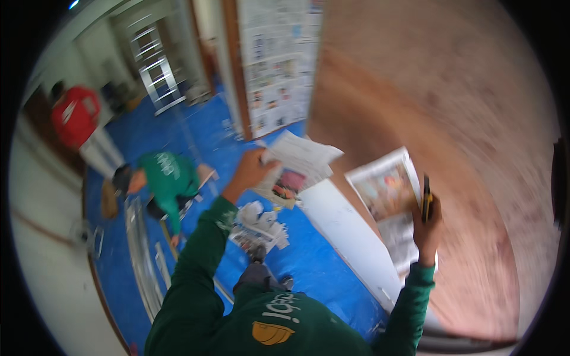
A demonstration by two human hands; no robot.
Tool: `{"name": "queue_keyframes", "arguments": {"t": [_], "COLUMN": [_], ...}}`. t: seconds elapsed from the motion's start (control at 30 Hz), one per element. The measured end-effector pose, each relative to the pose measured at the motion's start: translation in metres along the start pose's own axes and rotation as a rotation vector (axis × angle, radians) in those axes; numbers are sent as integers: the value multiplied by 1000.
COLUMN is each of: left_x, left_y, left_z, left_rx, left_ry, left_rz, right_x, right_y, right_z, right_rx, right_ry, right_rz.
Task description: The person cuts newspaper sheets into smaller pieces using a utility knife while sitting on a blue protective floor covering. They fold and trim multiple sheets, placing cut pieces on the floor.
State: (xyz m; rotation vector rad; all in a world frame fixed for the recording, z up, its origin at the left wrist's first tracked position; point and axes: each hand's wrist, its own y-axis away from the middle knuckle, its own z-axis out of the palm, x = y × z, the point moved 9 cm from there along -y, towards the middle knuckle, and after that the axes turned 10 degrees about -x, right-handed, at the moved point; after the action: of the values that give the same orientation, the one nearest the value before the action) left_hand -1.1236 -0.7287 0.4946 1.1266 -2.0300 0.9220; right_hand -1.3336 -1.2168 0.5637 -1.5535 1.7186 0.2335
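Crumpled newsprint sheets, upper centre: thin matt paper, creasing in the left hand. Utility knife, centre right: yellow and black plastic, lying glossy in the right hand. Wall, right: reddish-brown, showing rough and matt. Newspaper sheet lying flat against it: matt paper. Floor sheet, centre: blue, smooth, shining slightly. Sleeves, lower frame: green cloth, matt.
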Motion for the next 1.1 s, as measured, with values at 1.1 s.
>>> {"name": "queue_keyframes", "arguments": {"t": [1.1], "left_x": [-243], "left_y": [309], "left_z": [39], "left_rx": [33], "left_ry": [1080], "left_rz": [-518], "right_x": [-157], "right_y": [80], "right_z": [401], "right_rx": [-636], "right_ry": [-215], "right_rz": [-83]}}
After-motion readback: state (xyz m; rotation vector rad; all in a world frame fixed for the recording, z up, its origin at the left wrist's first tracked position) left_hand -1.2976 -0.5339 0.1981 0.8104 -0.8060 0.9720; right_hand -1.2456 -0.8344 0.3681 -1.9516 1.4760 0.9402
